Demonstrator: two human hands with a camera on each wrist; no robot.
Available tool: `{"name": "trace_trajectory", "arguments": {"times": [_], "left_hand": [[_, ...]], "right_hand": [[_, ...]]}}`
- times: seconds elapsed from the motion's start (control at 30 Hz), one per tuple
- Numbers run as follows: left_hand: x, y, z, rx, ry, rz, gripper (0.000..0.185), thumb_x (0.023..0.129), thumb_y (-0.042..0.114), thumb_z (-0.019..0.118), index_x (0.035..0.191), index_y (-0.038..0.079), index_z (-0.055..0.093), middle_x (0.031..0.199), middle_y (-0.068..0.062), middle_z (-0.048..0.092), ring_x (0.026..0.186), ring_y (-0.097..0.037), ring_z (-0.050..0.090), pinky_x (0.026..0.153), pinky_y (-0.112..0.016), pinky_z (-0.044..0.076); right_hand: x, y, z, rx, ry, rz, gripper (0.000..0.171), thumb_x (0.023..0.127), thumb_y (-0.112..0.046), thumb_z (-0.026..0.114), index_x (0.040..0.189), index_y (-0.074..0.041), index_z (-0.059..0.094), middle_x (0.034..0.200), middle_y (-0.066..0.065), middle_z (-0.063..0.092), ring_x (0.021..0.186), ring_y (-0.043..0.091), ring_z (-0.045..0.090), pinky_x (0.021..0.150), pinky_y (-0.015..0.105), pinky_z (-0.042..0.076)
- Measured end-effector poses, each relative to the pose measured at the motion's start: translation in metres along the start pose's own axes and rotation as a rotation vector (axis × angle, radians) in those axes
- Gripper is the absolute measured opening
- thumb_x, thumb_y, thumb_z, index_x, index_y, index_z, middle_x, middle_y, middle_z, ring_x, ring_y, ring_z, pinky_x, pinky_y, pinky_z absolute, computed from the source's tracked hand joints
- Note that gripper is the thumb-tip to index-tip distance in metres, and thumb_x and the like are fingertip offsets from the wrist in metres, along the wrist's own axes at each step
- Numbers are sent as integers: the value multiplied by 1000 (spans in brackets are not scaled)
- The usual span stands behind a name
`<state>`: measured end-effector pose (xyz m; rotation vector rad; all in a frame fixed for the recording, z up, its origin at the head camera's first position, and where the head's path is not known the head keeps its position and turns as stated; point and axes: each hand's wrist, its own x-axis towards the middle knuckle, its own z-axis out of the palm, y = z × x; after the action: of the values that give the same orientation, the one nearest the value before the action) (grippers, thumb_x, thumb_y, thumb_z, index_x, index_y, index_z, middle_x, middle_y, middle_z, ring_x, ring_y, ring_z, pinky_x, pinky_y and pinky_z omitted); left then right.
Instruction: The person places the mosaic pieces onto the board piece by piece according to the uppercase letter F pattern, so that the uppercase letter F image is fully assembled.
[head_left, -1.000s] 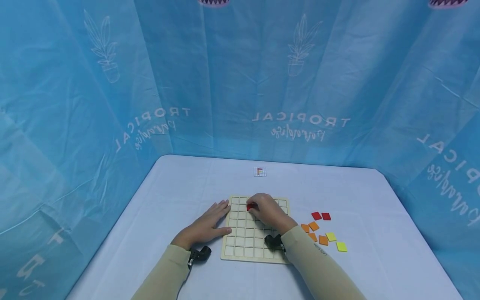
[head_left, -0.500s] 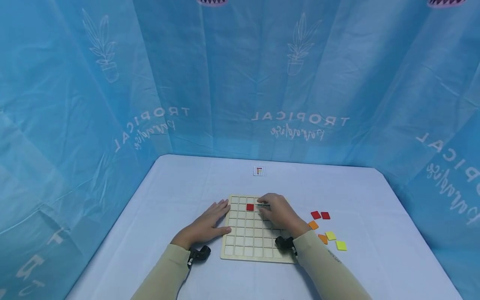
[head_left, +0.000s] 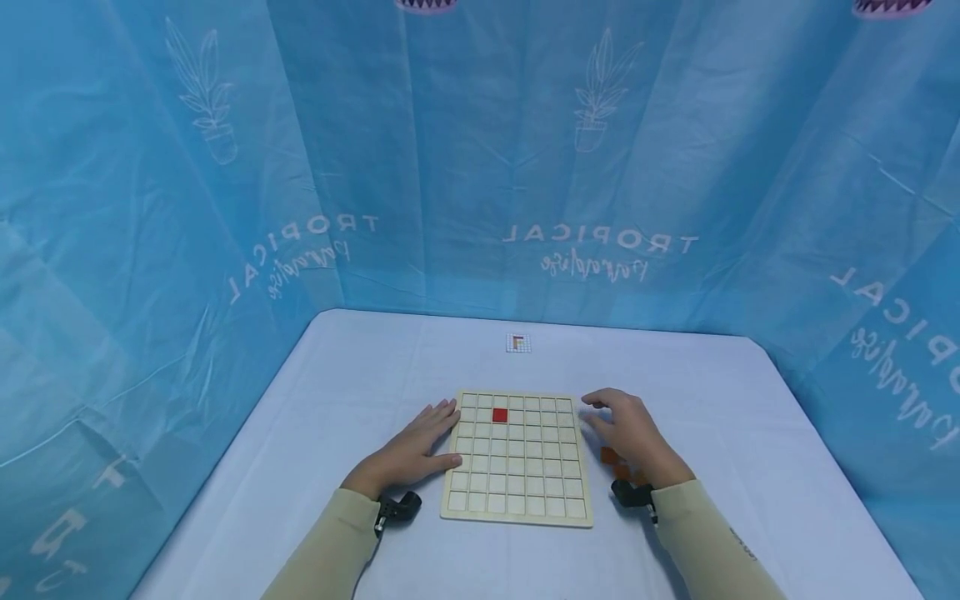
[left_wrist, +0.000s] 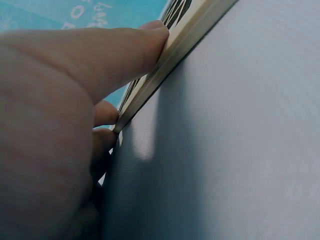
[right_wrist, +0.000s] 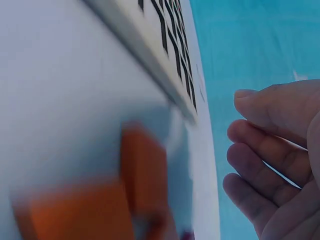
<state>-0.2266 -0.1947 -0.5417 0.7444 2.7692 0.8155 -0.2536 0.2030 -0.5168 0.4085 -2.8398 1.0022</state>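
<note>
A pale wooden grid board (head_left: pixel 517 458) lies flat on the table, with one red square tile (head_left: pixel 500 415) in a cell of its second row from the back. My left hand (head_left: pixel 408 450) rests along the board's left side, fingers straight; in the left wrist view the thumb (left_wrist: pixel 125 55) touches the board's edge. Right of the board, my right hand (head_left: pixel 630 429) hangs over the loose tiles, its fingers loosely bent with nothing between them. Orange tiles (head_left: pixel 610 456) show partly under that hand, and an orange tile (right_wrist: pixel 80 212) is blurred in the right wrist view. The other loose tiles are hidden.
A small card (head_left: pixel 518 343) with a coloured grid pattern lies behind the board. White cloth (head_left: pixel 375 367) covers the table, and a blue printed curtain (head_left: pixel 480 167) stands around its back and sides.
My right hand has let go of the red tile, leaving it in its cell, and has moved right, off the board and over the loose tiles. The left hand has stayed put.
</note>
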Motion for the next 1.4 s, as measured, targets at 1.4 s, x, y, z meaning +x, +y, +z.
{"name": "trace_trajectory", "arguments": {"times": [1.4], "left_hand": [[0, -1, 1, -3, 0, 16, 88, 102, 60, 62, 165, 4, 34, 173, -8, 21, 159, -27, 11, 127, -50, 12]], "right_hand": [[-25, 65, -33, -70, -102, 30, 28, 95, -5, 80, 122, -10, 78, 120, 6, 71, 105, 27, 64, 99, 54, 55]]}}
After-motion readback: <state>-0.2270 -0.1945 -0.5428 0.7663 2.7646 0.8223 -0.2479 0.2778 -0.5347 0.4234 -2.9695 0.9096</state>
